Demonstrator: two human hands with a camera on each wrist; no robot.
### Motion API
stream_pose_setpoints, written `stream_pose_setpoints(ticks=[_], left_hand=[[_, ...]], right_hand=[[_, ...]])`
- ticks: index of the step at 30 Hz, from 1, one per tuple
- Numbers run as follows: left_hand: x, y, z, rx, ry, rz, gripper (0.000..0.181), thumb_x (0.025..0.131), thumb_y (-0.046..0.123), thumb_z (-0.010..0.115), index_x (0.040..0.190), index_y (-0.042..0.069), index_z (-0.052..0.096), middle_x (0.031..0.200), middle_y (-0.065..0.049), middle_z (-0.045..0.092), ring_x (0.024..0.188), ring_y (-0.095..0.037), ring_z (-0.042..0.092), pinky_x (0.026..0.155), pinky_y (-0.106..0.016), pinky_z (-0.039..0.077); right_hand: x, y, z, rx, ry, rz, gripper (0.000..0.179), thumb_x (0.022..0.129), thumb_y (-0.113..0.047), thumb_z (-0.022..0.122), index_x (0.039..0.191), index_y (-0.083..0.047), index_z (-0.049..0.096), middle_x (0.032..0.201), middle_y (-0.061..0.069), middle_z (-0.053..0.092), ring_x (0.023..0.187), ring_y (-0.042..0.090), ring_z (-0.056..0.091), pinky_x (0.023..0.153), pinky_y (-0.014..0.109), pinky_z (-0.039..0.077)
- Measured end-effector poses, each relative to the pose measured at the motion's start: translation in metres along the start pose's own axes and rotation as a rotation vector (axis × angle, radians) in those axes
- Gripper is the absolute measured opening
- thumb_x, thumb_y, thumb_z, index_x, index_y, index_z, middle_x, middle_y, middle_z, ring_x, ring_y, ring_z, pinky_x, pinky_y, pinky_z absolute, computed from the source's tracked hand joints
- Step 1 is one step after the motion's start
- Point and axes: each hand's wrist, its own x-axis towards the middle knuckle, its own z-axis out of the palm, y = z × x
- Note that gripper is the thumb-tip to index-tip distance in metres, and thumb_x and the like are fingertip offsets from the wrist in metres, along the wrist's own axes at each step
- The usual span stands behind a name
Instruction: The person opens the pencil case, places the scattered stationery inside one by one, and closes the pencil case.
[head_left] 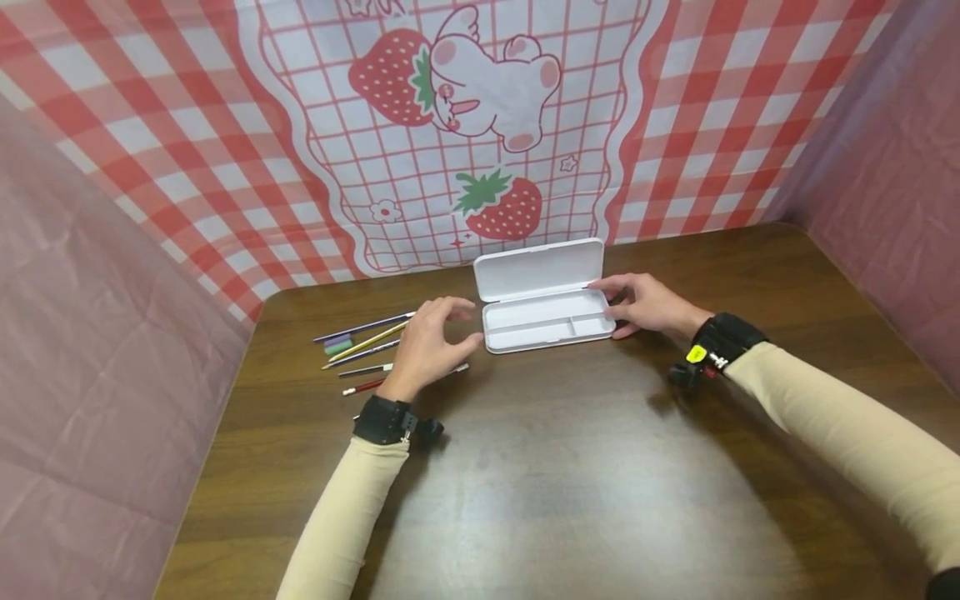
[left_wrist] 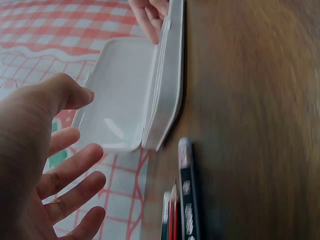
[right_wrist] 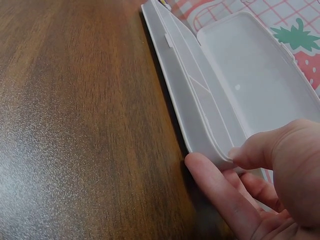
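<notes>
On the worktop (head_left: 547, 467): opened white pencil case (head_left: 528, 312).
Right grip (head_left: 649, 305): pinching right end.
Left grip (head_left: 429, 342): spread, just off left end.

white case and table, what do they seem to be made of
The white case looks like moulded plastic with a slight gloss: rounded corners and a highlight on the lid. The table shows brown wood grain with a satin sheen, so wood or perhaps laminate.
</notes>
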Motion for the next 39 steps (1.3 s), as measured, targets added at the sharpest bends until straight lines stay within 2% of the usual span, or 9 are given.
stream_pose_setpoints(ticks=[5,8,12,17,22,30,39], left_hand=[[-0.005,-0.012,-0.010,-0.003,0.035,-0.018,0.047,0.093,0.026,0.087,0.135,0.009,0.074,0.126,-0.014,0.080,0.122,-0.035,0.071,0.102,-0.055,0.059],[-0.007,-0.032,-0.010,-0.019,0.068,-0.018,0.047,0.094,0.032,0.086,0.135,0.012,0.074,0.126,-0.012,0.081,0.122,-0.033,0.071,0.101,-0.051,0.059],[-0.007,-0.073,-0.001,-0.011,0.121,-0.033,0.049,0.092,0.042,0.087,0.136,0.022,0.075,0.122,-0.003,0.081,0.118,-0.024,0.069,0.099,-0.042,0.057],[-0.006,-0.102,-0.005,-0.017,0.141,-0.087,0.063,0.090,0.043,0.090,0.147,0.025,0.069,0.122,0.001,0.083,0.121,-0.025,0.071,0.104,-0.047,0.055],[-0.007,-0.122,-0.011,0.012,0.164,-0.133,0.070,0.090,0.040,0.091,0.152,0.025,0.064,0.124,0.002,0.083,0.126,-0.028,0.071,0.111,-0.052,0.051],[-0.015,-0.148,-0.025,0.041,0.206,-0.169,0.062,0.093,0.039,0.088,0.149,0.020,0.067,0.132,-0.007,0.080,0.132,-0.035,0.068,0.119,-0.056,0.048],[-0.027,-0.170,-0.048,0.062,0.224,-0.254,0.059,0.095,0.041,0.086,0.147,0.020,0.070,0.141,-0.012,0.076,0.137,-0.037,0.065,0.120,-0.060,0.046]], right_hand=[[0.000,-0.001,0.001,0.001,-0.002,0.001,0.058,0.107,0.001,0.068,0.163,0.002,0.053,0.140,0.030,0.049,0.102,0.028,0.064,0.075,0.030,0.070],[-0.001,-0.001,0.000,-0.003,-0.001,0.004,0.058,0.107,0.001,0.068,0.164,0.002,0.053,0.141,0.029,0.049,0.103,0.029,0.064,0.075,0.031,0.070],[0.000,-0.001,0.000,-0.010,-0.002,0.007,0.059,0.107,0.000,0.069,0.164,0.002,0.053,0.142,0.029,0.048,0.105,0.028,0.064,0.075,0.031,0.070],[0.000,0.000,-0.001,-0.011,-0.001,0.017,0.059,0.108,-0.001,0.069,0.165,0.001,0.052,0.144,0.029,0.048,0.108,0.030,0.064,0.076,0.031,0.070],[0.001,0.001,0.000,-0.004,0.000,0.034,0.060,0.108,-0.003,0.070,0.165,-0.001,0.052,0.146,0.029,0.048,0.110,0.031,0.064,0.077,0.032,0.070],[0.000,0.002,0.000,0.015,0.005,0.033,0.060,0.108,-0.002,0.070,0.165,0.000,0.052,0.145,0.029,0.048,0.109,0.029,0.064,0.077,0.033,0.070],[0.000,0.002,0.001,0.023,0.012,0.044,0.060,0.107,-0.002,0.070,0.165,-0.002,0.054,0.145,0.028,0.048,0.107,0.027,0.063,0.078,0.032,0.070]])
